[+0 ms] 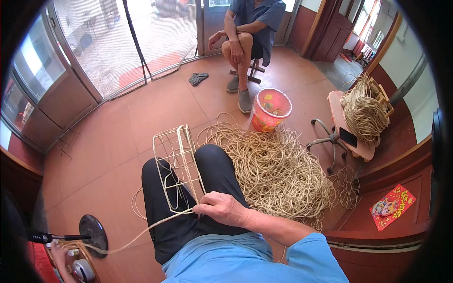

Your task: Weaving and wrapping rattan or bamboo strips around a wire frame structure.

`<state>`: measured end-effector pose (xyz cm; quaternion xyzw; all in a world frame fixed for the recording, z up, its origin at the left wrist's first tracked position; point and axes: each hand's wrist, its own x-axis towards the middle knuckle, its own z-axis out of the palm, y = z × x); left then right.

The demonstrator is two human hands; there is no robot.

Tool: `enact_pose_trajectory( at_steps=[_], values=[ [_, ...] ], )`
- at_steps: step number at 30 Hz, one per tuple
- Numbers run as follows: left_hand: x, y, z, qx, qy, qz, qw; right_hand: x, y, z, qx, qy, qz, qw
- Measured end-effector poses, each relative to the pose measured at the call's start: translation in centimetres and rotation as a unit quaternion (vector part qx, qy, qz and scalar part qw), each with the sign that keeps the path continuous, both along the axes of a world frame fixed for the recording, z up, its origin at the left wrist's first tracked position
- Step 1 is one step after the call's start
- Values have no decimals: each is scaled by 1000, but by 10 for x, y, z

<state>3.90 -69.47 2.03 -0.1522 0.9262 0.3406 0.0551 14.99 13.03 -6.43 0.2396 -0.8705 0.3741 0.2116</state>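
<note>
Right hand (pixel 218 208) on boxy wire frame (pixel 187 166); slender tan cord (pixel 167 219)

A frame (pixel 185 158) rests on the person's thighs (pixel 216 166), the right hand (pixel 221 209) at its near right corner, and a strand (pixel 167 219) runs from there leftward to the left hand (pixel 59 254), near a stand base (pixel 96 233). Right of the frame, a heap of cord (pixel 283 177) spreads over the floor (pixel 111 141), with a bucket (pixel 265 121) at its far edge and another person (pixel 258 26) sitting behind that. Farther right, a bundle of cord (pixel 362 113) lies on a wheeled chair (pixel 336 111).
</note>
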Motion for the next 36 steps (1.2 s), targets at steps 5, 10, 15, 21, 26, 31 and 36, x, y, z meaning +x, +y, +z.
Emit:
enact_pose_trajectory(
  at_steps=[5, 10, 15, 21, 26, 31, 36],
  values=[
    [13, 392, 1, 42, 133, -249, 958, 0, 3, 3, 30, -6, -1, 1000],
    [91, 540, -41, 371, -108, -247, 889, 4, -5, 4, 70, -24, -9, 997],
    [103, 567, -88, 675, -241, -77, 693, 4, -4, 5, 86, -45, -10, 995],
    [97, 586, -88, 749, -239, -96, 611, 0, -3, 8, 89, -30, -11, 996],
    [48, 599, -84, 498, -156, -272, 809, -24, 0, 1, 13, -45, -31, 998],
    [18, 606, -74, 346, -93, -283, 890, -63, 10, 6, -35, -70, -22, 997],
    [52, 596, -61, 363, -27, -276, 889, -54, 7, 13, -40, -72, 12, 997]
  ],
)
